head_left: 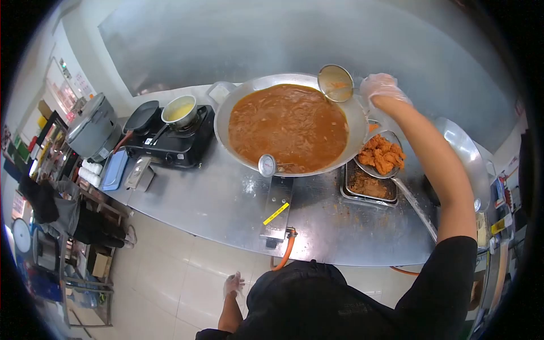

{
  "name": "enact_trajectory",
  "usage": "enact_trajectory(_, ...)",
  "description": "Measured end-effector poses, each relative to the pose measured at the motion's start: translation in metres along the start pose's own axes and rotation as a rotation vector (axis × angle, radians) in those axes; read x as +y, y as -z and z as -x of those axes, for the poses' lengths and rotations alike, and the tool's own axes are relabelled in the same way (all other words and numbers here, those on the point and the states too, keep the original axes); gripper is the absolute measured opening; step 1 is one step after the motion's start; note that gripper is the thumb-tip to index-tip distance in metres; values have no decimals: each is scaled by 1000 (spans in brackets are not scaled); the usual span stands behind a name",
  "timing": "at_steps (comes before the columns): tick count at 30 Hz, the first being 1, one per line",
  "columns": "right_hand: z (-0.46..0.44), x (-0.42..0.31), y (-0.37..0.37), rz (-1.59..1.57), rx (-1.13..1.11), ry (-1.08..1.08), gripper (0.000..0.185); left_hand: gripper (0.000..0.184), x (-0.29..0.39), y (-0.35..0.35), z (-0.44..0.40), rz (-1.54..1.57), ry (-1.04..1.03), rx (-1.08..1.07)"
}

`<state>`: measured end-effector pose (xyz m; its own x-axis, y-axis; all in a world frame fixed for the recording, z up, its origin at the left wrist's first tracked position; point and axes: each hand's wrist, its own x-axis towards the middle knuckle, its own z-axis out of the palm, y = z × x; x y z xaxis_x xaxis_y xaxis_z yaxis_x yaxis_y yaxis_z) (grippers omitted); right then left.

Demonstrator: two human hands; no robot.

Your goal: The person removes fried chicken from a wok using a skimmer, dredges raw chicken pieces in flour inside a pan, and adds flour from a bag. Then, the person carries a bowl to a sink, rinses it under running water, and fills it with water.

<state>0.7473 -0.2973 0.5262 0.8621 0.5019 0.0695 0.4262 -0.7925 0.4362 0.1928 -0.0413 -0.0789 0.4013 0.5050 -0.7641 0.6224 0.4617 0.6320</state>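
In my gloved right hand (382,86) is the handle of a round fine-mesh skimmer (335,83), raised at the far right rim of a large two-handled wok (225,135). Brown bubbling oil (286,127) fills much of the wok. A dial thermometer (267,165) sits at its near rim. Below my right arm, orange-brown fried pieces (381,154) lie in a long-handled strainer (416,205). That strainer rests over a wire basket and tray (371,198) with brown crumbs. My gloved left hand (233,284) hangs beside me, away from the counter, fingers apart and holding nothing.
A black gas stove (173,153) at left carries a small pot (180,111) of yellowish liquid. Beside it stands a big lidded pot (93,127). Another metal wok (462,150) is at right. An orange hose (285,255) hangs at the counter's front. A person (85,218) stands far left.
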Motion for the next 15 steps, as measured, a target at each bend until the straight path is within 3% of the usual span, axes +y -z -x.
enact_trajectory(3,-1,-14,-7,162,3,34,26,60,-33,6,-9,5,40,26)
enact_trajectory(6,1,-30,-21,-64,-89,236,26,59,-35,7,18,-44,64,45)
enact_trajectory(9,2,-62,-31,-401,-146,115,32,59,-24,3,44,-44,99,63)
enact_trajectory(11,-10,-70,-33,-383,-371,182,31,58,-26,6,48,-23,86,50)
enact_trajectory(13,-15,-77,-39,-411,-363,273,30,57,-52,7,25,98,71,20)
enact_trajectory(14,-8,-81,-47,-454,-241,334,30,55,-63,7,15,122,77,23)
enact_trajectory(15,-5,-86,-46,-440,-219,382,29,53,-64,8,12,41,90,26)
